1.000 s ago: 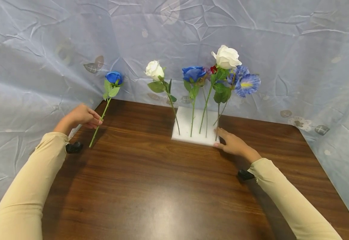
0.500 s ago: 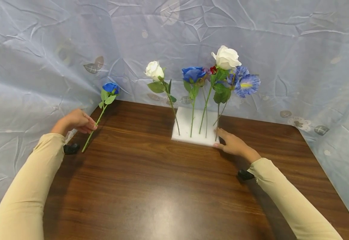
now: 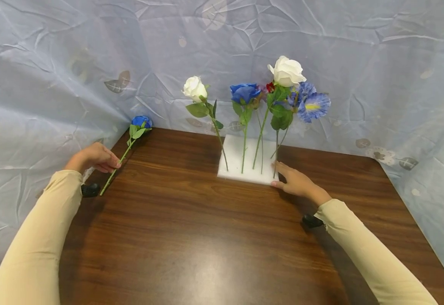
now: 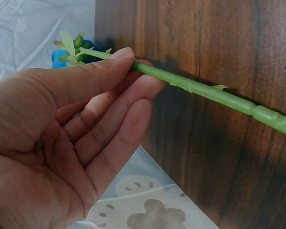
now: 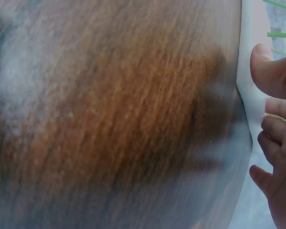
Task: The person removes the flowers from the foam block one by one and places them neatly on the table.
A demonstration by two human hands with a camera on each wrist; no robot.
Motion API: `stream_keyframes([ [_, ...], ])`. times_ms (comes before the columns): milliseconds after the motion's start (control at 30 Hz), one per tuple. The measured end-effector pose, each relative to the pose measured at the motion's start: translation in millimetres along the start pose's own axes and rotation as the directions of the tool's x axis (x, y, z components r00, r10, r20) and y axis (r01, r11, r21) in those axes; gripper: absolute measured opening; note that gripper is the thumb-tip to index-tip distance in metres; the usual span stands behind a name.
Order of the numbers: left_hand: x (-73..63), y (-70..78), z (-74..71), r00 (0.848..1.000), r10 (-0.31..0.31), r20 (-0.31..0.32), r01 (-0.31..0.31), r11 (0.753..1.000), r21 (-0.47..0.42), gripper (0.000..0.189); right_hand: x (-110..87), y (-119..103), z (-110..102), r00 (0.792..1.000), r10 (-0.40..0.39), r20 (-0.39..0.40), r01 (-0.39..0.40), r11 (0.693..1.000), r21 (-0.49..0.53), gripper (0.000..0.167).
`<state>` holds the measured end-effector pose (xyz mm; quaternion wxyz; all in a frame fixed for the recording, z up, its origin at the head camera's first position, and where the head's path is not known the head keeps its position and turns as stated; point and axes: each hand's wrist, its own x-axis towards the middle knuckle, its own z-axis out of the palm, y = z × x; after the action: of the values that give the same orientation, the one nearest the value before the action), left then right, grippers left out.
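My left hand pinches the green stem of a blue rose between thumb and fingers at the table's left side. In the left wrist view the thorny stem runs out past the fingertips, and the bloom shows behind the hand. The rose leans low, its head near the back left corner. My right hand rests on the right front corner of a white foam block, fingers fairly straight. From the block rise a white rose, another blue rose, a taller white rose and a blue iris.
The brown wooden table has a pale patterned cloth behind it and at both sides. A small red bloom and a purplish flower sit partly hidden among the other flowers.
My left hand has lowered slightly leftward, and the blue rose it holds has tilted down toward the table. The right hand keeps its place on the foam block.
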<state>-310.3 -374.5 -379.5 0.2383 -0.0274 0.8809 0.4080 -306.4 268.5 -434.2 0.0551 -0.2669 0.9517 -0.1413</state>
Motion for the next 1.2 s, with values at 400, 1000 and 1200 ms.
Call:
stream_keyframes([
  [400,2.0,-4.8,-1.3,0.997,-0.054,0.062,0.056,0.998,-0.029,0.015,0.6,-0.3,-2.6,1.0,0.007,0.004,-0.007,1.0,0.0,0.077],
  [1000,3.8,-7.6,7.0,0.995,-0.102,0.024,0.102,0.995,-0.009,0.014,-0.9,-0.1,1.4,1.0,0.004,0.002,-0.004,1.0,0.008,0.076],
  [1200,2.1,-4.8,5.0,0.996,-0.087,0.004,0.086,0.996,0.025,0.018,-0.8,-0.3,-0.8,1.0,0.009,0.008,-0.009,1.0,0.01,0.076],
])
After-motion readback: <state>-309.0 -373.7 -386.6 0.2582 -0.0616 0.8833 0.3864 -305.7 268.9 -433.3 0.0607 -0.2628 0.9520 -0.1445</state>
